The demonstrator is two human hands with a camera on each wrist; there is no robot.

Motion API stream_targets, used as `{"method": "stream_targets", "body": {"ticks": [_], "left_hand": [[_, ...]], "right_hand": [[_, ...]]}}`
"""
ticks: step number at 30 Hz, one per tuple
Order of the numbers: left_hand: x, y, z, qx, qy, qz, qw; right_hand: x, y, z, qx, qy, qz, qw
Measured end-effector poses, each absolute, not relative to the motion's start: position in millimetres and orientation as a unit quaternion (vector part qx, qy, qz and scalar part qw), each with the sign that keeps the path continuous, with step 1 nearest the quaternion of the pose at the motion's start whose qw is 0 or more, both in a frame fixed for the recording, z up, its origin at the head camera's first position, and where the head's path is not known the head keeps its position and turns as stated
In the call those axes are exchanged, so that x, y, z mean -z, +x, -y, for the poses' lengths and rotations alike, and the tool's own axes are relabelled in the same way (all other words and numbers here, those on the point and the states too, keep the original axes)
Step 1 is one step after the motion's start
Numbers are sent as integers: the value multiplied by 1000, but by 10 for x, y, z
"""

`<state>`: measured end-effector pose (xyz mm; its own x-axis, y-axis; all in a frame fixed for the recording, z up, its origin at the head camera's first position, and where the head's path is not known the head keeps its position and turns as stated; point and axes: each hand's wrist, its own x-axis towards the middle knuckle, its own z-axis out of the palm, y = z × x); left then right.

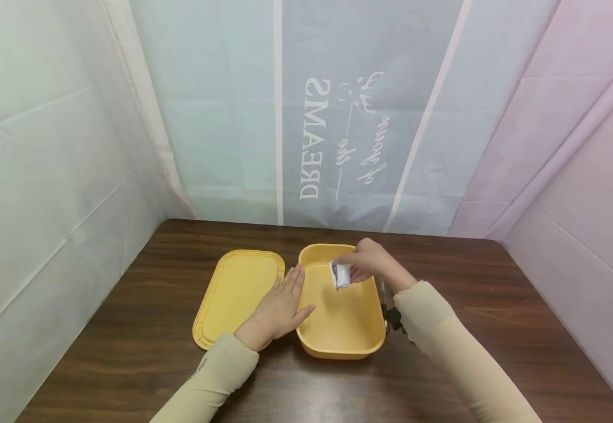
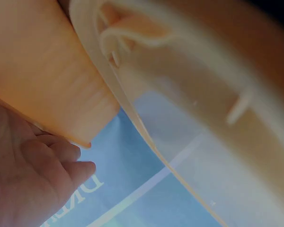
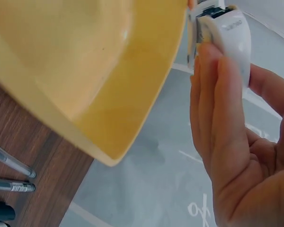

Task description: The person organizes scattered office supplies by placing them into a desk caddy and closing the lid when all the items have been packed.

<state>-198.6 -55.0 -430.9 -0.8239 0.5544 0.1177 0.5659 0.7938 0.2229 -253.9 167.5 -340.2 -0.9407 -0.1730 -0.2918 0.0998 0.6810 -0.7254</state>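
A small white device (image 1: 342,276), its print too small to read, is over the yellow tub (image 1: 343,320), pinched between the thumb and fingers of the right hand (image 1: 369,259), which reaches in across the tub's right side. The left hand (image 1: 277,308) rests straight-fingered at the left rim, thumb spread. Outside, a pen (image 3: 4,183) bears an illegible label. The backdrop (image 1: 221,117) reads "DREAMS", "the" and "of your", running vertically.
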Motion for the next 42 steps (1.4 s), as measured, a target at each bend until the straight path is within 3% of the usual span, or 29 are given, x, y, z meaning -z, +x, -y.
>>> {"method": "stream_targets", "body": {"ticks": [15,21,42], "left_hand": [[4327,-1989,551,143,-298,943,30],[4297,-1969,558,151,-301,941,33],[4356,-1970,581,113,-304,945,41]], "right_hand": [[3576,-2659,-1315,330,-5,-925,190],[3642,-2643,-1164,294,-14,-940,172],[3936,-2695,-989,269,7,-948,172]]}}
